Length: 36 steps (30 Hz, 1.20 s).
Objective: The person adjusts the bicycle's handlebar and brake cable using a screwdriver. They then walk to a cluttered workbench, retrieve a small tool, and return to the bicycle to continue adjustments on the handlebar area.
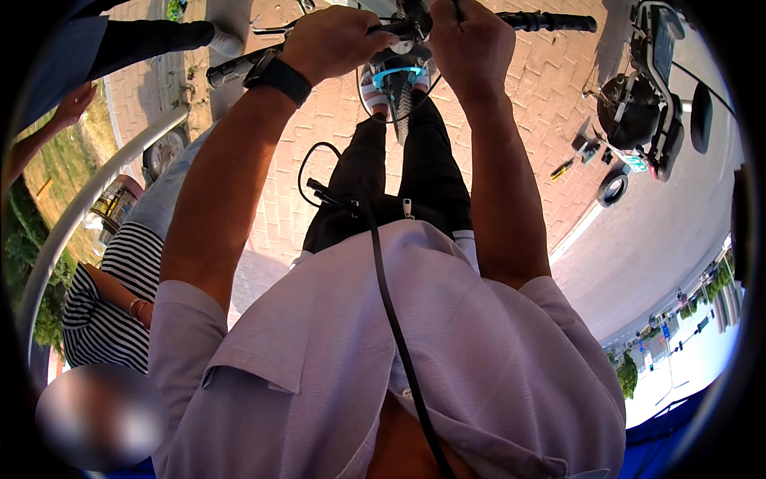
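At the top of the view, the bicycle (403,120) is seen standing on brick paving (527,112) — front tyre down between the feet, turquoise fork (384,77) just above it. And here at the handlebar, both hands are engaged! The left hand (331,44) is wrapped over the bar inboard of the left grip (231,72), thumb laid toward the centre, fingers mostly hidden underneath. The right hand (475,49) is clenched into a tight fist close to the middle; whether the bar itself or something slimmer is gripped there cannot be told, as its contents are covered by the knuckles. The right grip (558,22) is left bare, out beyond that fist.

As for handling, a stiff, unyielding bar is to be expected, with a frame too heavy to be lifted lightly but readily steered and rolled on its tyre. The black grips look rubbery and are probably the least slippery hold — the best leverage should be found at those ends, while the centre is better suited to steadying. The thin cable loop (372,114) below should be spared any tugging; it could be kinked.
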### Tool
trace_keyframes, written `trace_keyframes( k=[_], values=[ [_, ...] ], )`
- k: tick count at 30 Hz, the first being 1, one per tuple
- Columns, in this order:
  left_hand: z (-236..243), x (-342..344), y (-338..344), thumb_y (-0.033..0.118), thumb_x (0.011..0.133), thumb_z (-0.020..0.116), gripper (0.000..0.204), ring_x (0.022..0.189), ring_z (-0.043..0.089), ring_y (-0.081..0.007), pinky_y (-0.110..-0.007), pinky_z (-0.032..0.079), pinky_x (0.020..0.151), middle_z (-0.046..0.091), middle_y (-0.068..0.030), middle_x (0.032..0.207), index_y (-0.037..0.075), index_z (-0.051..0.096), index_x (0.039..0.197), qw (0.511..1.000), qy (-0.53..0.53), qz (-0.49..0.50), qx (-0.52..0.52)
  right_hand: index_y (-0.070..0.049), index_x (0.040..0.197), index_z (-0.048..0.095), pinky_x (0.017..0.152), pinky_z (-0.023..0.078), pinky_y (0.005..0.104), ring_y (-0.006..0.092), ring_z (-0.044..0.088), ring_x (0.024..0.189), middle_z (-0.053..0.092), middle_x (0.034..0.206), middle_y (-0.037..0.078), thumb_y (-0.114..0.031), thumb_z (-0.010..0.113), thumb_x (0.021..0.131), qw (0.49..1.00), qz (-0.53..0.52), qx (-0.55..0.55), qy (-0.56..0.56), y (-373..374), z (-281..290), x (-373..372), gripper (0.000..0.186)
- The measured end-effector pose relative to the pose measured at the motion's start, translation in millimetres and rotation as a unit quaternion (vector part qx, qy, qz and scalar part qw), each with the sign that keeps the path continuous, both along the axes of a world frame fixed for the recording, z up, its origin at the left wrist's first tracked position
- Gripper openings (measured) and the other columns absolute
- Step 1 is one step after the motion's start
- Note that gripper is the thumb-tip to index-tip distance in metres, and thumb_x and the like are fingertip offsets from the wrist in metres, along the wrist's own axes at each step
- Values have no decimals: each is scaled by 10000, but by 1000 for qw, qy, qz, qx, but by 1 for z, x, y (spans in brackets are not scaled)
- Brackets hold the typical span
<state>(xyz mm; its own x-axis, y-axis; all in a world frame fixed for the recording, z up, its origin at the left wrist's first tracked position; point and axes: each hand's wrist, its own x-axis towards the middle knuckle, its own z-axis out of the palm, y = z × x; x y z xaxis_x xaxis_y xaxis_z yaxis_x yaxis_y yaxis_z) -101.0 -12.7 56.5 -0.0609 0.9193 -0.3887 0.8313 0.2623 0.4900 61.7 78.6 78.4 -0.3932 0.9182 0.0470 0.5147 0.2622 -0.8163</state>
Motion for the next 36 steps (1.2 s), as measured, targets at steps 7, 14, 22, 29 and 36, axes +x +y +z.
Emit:
trace_keyframes(
  k=[7, 14, 22, 29, 36],
  values=[
    [-20, 1, -7, 522, 940, 603, 439, 837, 693, -346, -451, 545, 732, 710, -122, 851, 108, 742, 990, 998, 58, 1, 41, -12, 815, 621, 458, 415, 287, 159, 587, 565, 620, 681, 69, -271, 608, 1000, 823, -223, -460, 247, -5, -54, 42, 319],
    [-14, 1, -1, 530, 926, 615, 454, 833, 686, -367, -462, 539, 740, 710, -138, 845, 96, 736, 979, 998, 32, 5, 57, -12, 877, 589, 512, 378, 275, 169, 460, 566, 527, 697, 55, -452, 428, 1049, 365, -199, -796, 439, -85, -120, 34, 499],
    [-12, -2, -1, 543, 927, 613, 483, 804, 681, -371, -456, 533, 736, 705, -155, 820, 78, 735, 974, 999, 27, -2, 38, 61, 1023, 629, 525, 495, 345, 205, 641, 615, 657, 816, 129, -271, 553, 977, 715, -228, -645, 143, -103, -89, 13, 343],
    [-25, -22, 8, 536, 970, 570, 530, 775, 701, -242, -361, 531, 736, 738, -111, 865, 39, 749, 1007, 977, -169, 125, -48, 61, 968, 685, 574, 532, 291, 167, 669, 658, 697, 803, 129, -146, 649, 943, 803, -25, -576, 150, -99, -45, -22, 212],
    [-16, -39, 9, 535, 1065, 373, 669, 955, 663, -222, -353, 504, 930, 710, -133, 1026, -46, 703, 1086, 809, -502, 296, -82, 21, 1091, 650, 621, 517, 284, 151, 647, 715, 693, 894, 95, -153, 578, 984, 596, -26, -674, 435, -83, -17, -40, 216]
  ],
)
